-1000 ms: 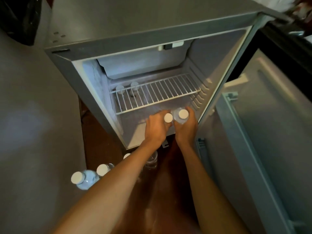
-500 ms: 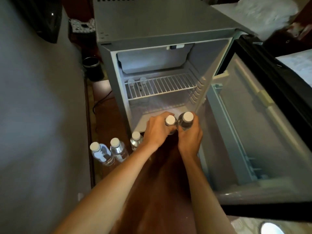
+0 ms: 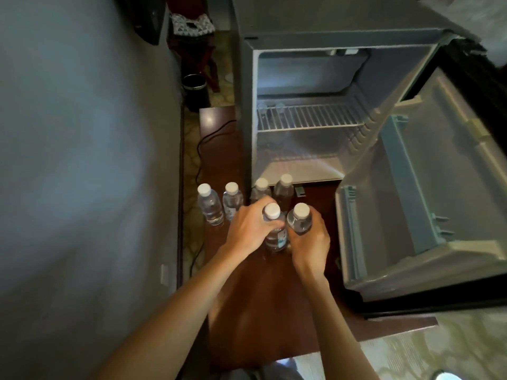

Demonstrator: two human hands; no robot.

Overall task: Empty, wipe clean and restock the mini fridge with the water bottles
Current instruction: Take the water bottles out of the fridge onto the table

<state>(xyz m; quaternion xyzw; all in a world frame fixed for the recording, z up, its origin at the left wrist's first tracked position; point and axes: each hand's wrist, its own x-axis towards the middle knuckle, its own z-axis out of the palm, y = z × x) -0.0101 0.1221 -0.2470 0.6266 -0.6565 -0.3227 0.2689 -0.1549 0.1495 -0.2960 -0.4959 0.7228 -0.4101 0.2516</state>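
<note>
Head view: one wide look down at both hands.
Left hand [image 3: 248, 231]: fingers wrapped round an upright water bottle [image 3: 273, 234].
Right hand [image 3: 310, 244]: curled round a second bottle [image 3: 300, 222], which touches the first.
Long axis: both vertical, caps up.
Set-down spot: bare worktop [image 3: 260, 311] directly beneath, with four standing bottles [image 3: 232, 200] just beyond, toward the mini fridge [image 3: 247, 105].
Left inside: two caps [image 3: 279, 106] at the wire shelf's [image 3: 310, 117] back-left; left hand likely nearer.
</note>
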